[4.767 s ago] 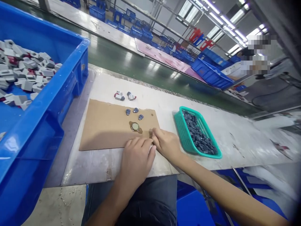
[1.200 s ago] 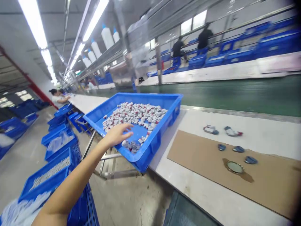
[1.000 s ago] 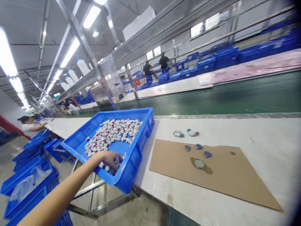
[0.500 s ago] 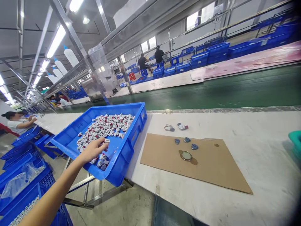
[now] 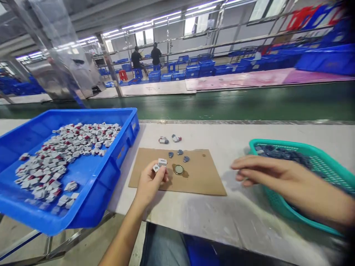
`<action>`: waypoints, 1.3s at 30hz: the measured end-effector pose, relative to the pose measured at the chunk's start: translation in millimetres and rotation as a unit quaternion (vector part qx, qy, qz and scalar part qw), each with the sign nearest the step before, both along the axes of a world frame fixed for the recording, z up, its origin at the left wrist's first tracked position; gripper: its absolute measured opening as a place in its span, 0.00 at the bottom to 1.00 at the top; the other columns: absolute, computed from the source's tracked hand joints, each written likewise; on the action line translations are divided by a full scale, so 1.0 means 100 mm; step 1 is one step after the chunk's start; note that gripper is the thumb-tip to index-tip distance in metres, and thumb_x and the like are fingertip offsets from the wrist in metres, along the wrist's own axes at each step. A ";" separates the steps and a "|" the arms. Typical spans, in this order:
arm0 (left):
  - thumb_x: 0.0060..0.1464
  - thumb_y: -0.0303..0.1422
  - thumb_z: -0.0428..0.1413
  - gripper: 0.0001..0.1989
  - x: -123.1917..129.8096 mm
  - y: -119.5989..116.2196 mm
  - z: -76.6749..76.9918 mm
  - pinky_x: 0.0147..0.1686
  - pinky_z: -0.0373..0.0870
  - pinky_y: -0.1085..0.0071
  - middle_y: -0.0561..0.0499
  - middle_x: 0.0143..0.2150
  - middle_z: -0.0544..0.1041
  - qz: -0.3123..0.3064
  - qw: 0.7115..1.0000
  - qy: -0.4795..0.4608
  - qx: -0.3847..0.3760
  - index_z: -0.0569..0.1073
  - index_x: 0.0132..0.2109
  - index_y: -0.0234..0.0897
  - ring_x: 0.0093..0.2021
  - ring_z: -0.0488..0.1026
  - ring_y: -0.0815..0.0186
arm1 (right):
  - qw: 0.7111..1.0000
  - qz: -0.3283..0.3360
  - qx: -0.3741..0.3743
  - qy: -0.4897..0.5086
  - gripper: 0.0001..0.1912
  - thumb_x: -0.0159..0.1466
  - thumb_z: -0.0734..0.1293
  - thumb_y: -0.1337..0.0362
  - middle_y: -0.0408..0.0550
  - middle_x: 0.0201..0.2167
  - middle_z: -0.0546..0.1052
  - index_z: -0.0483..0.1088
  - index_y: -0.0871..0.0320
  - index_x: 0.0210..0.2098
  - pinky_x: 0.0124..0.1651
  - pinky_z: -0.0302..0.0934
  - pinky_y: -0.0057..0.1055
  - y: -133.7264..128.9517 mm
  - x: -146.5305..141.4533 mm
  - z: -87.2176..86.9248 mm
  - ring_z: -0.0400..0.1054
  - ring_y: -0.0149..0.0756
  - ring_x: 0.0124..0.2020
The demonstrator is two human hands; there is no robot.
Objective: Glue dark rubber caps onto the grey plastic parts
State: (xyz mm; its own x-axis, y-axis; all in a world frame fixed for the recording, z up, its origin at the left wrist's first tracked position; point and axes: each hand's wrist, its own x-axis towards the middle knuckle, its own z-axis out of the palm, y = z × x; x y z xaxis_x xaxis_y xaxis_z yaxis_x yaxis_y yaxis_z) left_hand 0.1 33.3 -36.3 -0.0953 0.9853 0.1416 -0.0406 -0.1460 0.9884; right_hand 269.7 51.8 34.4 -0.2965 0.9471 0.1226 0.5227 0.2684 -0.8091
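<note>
My left hand (image 5: 151,181) is over the cardboard sheet (image 5: 199,181), closed on small light-grey plastic parts (image 5: 162,162), two of which show at the fingertips. To the right, my right hand (image 5: 280,179) hovers over the near-left rim of a green basket (image 5: 313,147); its fingers stretch leftward, somewhat blurred, with nothing visible in them. Dark blue-grey pieces (image 5: 285,153) fill the basket, partly hidden by that hand. On the cardboard lie a round metal-rimmed disc (image 5: 179,169) and several small blue-grey pieces (image 5: 186,159).
At the left stands a blue tray (image 5: 111,181) with many grey-and-red parts (image 5: 52,162). Two small grey-red pieces (image 5: 163,140) lie behind the cardboard. A green conveyor belt (image 5: 222,105) runs along the table's far side. Two people (image 5: 156,55) are in the background.
My left hand has left the blue tray and moved right, over the cardboard, with grey parts in it. My right hand has come into view at the green basket. The view has turned right.
</note>
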 end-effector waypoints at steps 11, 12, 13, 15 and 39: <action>0.53 0.40 0.52 0.12 -0.07 0.00 -0.14 0.26 0.61 0.75 0.56 0.23 0.66 0.031 0.999 0.028 -0.031 0.70 0.37 0.35 0.24 0.64 0.72 | 0.960 0.119 -0.252 0.034 0.16 0.59 0.60 0.63 0.46 0.30 0.70 0.62 0.61 0.46 0.27 0.62 0.27 0.37 -0.88 -0.43 0.68 0.31 0.28; 0.53 0.41 0.51 0.13 -0.08 0.00 -0.15 0.26 0.61 0.75 0.56 0.24 0.66 0.037 0.998 0.046 -0.029 0.71 0.38 0.35 0.24 0.64 0.72 | 0.961 0.125 -0.247 0.009 0.16 0.60 0.59 0.62 0.46 0.30 0.70 0.62 0.60 0.46 0.27 0.61 0.27 0.40 -0.89 -0.45 0.68 0.30 0.27; 0.53 0.41 0.51 0.13 -0.08 0.00 -0.16 0.26 0.61 0.75 0.55 0.24 0.66 0.039 0.997 0.064 -0.025 0.71 0.38 0.35 0.24 0.64 0.72 | 0.965 0.128 -0.226 -0.025 0.15 0.61 0.58 0.61 0.45 0.28 0.70 0.63 0.60 0.45 0.26 0.60 0.27 0.43 -0.91 -0.45 0.67 0.30 0.25; 0.55 0.40 0.49 0.14 -0.08 0.01 -0.18 0.28 0.61 0.75 0.55 0.25 0.67 0.031 0.996 0.081 -0.015 0.71 0.42 0.36 0.25 0.64 0.72 | 0.975 0.129 -0.154 -0.097 0.14 0.61 0.59 0.57 0.43 0.24 0.69 0.67 0.58 0.41 0.25 0.57 0.28 0.47 -0.94 -0.44 0.64 0.29 0.22; 0.51 0.36 0.50 0.19 -0.21 0.03 -0.06 0.19 0.65 0.79 0.51 0.32 0.66 -0.081 0.907 -0.388 -0.141 0.70 0.51 0.42 0.26 0.61 0.73 | 0.939 0.190 0.109 -0.264 0.12 0.59 0.59 0.72 0.46 0.33 0.76 0.70 0.58 0.39 0.29 0.61 0.28 0.57 -1.05 -0.47 0.68 0.33 0.29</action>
